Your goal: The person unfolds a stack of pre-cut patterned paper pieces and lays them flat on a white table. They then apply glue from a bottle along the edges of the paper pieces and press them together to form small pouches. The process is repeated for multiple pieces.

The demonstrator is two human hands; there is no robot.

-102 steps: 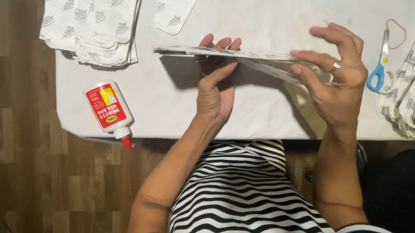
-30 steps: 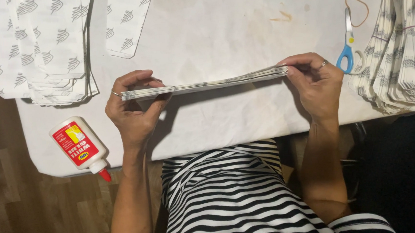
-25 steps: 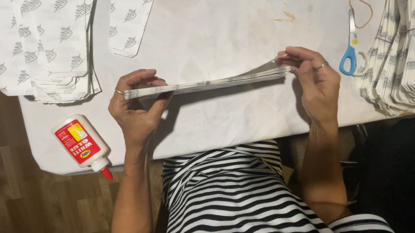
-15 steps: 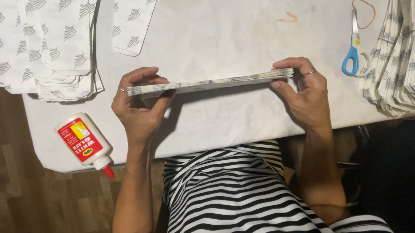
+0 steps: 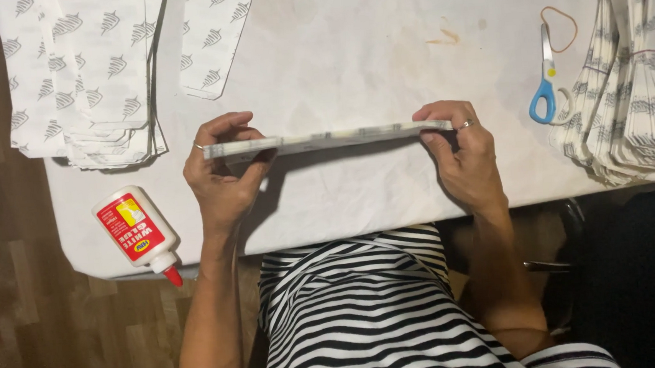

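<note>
above the white table (image 5: 364, 43), a flat stack of printed paper sheets (image 5: 324, 139) stands on edge, the left hand (image 5: 223, 180) and right hand (image 5: 460, 155) each pinching one end, likely to square its edges. a glue bottle (image 5: 137, 232) and scissors (image 5: 544, 76) lie aside, within reach.

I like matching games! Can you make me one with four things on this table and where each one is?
Things:
1. glue bottle
2. scissors
3. paper stack
4. leaf-print sheets

Places:
A. held edge-on between the left hand and the right hand
B. piled at the table's far left corner
C. lying on its side at the near left edge, red tip pointing off the table
D. on the right, beside the striped paper pile, blue handles nearest the person

Pairs: 1-C, 2-D, 3-A, 4-B
</note>
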